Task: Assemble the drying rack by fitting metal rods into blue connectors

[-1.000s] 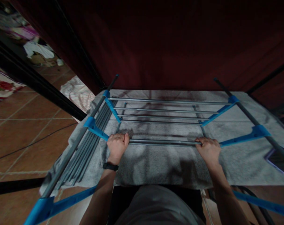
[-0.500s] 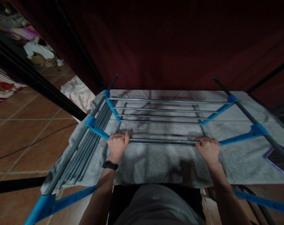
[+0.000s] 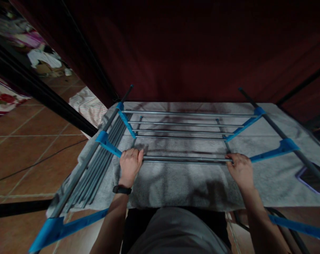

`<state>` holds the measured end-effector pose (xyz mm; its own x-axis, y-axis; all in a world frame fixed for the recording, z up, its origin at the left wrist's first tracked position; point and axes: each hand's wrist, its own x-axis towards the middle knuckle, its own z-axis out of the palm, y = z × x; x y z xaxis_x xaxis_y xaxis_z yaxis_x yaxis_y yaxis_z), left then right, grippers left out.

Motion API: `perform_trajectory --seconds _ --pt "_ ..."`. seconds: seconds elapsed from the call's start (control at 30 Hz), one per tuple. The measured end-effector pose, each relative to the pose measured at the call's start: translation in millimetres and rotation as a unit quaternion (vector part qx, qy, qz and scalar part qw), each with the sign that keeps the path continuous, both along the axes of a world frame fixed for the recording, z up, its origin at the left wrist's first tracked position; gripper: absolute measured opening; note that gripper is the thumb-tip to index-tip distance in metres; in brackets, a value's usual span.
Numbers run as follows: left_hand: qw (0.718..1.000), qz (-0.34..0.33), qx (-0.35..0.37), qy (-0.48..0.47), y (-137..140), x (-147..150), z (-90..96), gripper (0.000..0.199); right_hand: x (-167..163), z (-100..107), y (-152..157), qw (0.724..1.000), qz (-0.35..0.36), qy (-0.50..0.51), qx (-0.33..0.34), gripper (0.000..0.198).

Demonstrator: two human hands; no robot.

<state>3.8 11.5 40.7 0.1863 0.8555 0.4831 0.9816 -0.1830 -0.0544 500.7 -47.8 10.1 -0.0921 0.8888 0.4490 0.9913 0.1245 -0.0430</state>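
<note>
In front of me stands a partly built rack of grey metal tubes and blue plastic brackets (image 3: pixel 109 144). Two grey rods (image 3: pixel 185 159) run close together across its near part. My left hand (image 3: pixel 129 165) is wrapped round their left end, beside the left bracket, with a dark band on the wrist. Around the right end, by the right bracket (image 3: pixel 268 154), my right hand (image 3: pixel 240 170) is closed too. Further back, several thin crossbars (image 3: pixel 181 124) join the left and right brackets. My palms hide how the gripped rod ends meet the brackets.
The rack sits on a bed-like surface covered with a grey cloth (image 3: pixel 173 187). Loose grey tubes (image 3: pixel 99 169) lie in a bundle at the left. A dark phone-like object (image 3: pixel 312 178) rests at the right. Behind hangs a dark red curtain (image 3: pixel 191 53); a black post (image 3: pixel 56 91) slants at the left.
My right hand has slid a little to the right along the rods, and my left hand slightly to the left. The rack's right side has shifted slightly inward.
</note>
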Motion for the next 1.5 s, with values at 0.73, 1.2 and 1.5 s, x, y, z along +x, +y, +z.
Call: perform_trajectory --seconds 0.73,1.2,1.5 --pt "0.998 0.035 -0.049 -0.016 9 0 0.6 0.061 -10 10 10 0.989 -0.119 -0.067 -0.052 0.029" --pt "0.999 0.015 -0.022 -0.042 -6 -4 -14.9 0.042 -18 -16 -9 0.993 -0.1 -0.047 0.037 0.024" --pt "0.999 0.032 -0.024 -0.007 7 0 -3.5 0.054 -8 8 7 0.992 -0.086 -0.064 -0.063 0.029"
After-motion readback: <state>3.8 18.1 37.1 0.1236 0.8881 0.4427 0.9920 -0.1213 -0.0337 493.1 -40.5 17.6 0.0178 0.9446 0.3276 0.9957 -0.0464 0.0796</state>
